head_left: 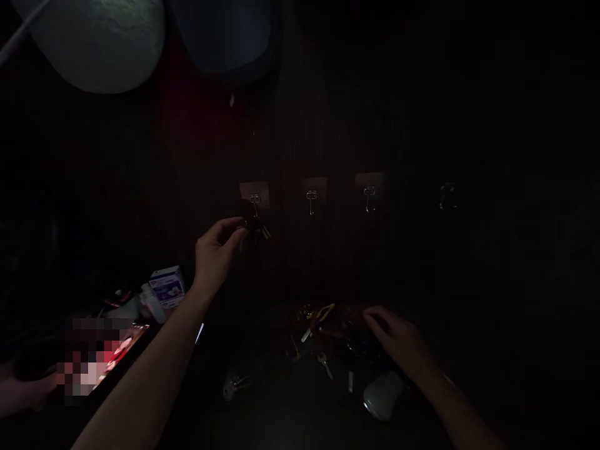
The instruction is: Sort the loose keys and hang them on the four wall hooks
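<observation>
Where the keys hang: just right of the left hand (213,253), the bunched keys (262,232) dangle from the leftmost hook (255,199)
Left hand: thumb and fingertips drawn together, right beside that bunch; too dark to tell whether they grip anything
Right hand (402,340): bent, fingertips at the far edge of a tangled heap (323,325); whether it grips a piece, I cannot tell
Heap: left of the right hand, keys and small pieces, 1 of them yellow
Other hooks: 3 more, to the right of the left hand, nothing hanging on them
Loose keys (237,385): below the left hand, apart from the heap
Pale rounded object (383,395): below the right hand
White and purple box (167,289): left of the left hand
Another person's hand (30,390): far left of the left hand, beside a lit screen (124,350)
</observation>
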### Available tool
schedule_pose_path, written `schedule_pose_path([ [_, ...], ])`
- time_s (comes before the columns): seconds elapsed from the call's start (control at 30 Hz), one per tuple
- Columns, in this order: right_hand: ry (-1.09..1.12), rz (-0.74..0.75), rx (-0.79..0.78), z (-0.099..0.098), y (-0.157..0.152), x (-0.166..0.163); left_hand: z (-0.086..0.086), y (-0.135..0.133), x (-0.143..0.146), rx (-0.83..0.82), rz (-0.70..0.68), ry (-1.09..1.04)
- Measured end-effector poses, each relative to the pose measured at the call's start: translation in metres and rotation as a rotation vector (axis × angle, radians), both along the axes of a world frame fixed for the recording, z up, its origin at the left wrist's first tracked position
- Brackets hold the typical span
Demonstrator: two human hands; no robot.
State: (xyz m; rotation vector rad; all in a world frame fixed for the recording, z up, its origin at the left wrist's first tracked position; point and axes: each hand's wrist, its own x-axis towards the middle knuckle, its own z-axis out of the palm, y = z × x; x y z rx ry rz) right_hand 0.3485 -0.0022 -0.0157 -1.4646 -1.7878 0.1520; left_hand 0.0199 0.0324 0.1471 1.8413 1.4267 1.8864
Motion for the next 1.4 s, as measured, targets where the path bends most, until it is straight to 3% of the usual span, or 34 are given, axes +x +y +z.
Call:
schedule_pose_path([
  [0.27, -0.01, 0.003, 0.003, -0.007, 0.003, 0.004, 0.015, 0.024, 0.003, 0.117, 0.087, 0.326],
  [0.53, -0.017, -0.02, 0.007, -0.003, 0.001, 0.002, 0.011, 0.03, 0.0, 0.034, 0.045, 0.329],
  [0.73, -0.004, -0.011, -0.013, 0.002, -0.001, 0.0, -0.01, 0.032, -0.001, -0.042, -0.089, 0.148],
  [0.93, -0.017, 0.005, -0.026, -0.002, 0.0, 0.002, -0.04, 0.028, -0.004, -0.139, -0.086, 0.054],
  [1.2, -0.023, 0.021, -0.027, -0.007, 0.003, 0.002, -0.087, 0.01, -0.025, -0.342, -0.136, 0.071],
  [1.4, -0.023, 0.038, -0.018, -0.01, 0.004, 0.002, -0.11, -0.012, -0.037, -0.47, -0.119, 0.173],
])
